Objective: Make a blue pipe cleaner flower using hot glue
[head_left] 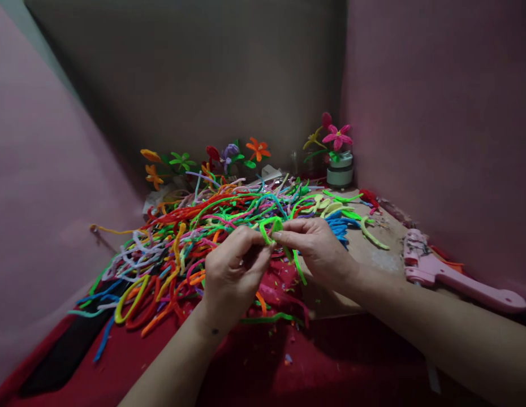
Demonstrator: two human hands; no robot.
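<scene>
I have the green fuzzy strip (279, 225) up in mid-view, above the near edge of the heap, bent into a small loop between both hands. The left hand (234, 274) pinches it low, thumb against forefinger; the right hand (320, 244) grips it just beside, its fingers closed narrow on the same loop. From my remote seat the crossing point hides behind fingertips, so I can't tell whether the ends are twisted together. If they aren't, I judge that easing either pinch could let the loop spring open, and pulling too hard could kink it lopsided.

A green strand (300, 268) hangs below the right hand; whether it belongs to the loop I can't tell, and mistaking one for the other could drag the wrong piece. The tangled heap of strips (182, 215) lies close behind, ready to snag a loose tail. Farther right, the pink-handled tool (475, 285) sits near the right forearm, where a wide elbow swing might knock it across the bench (263, 362).
</scene>
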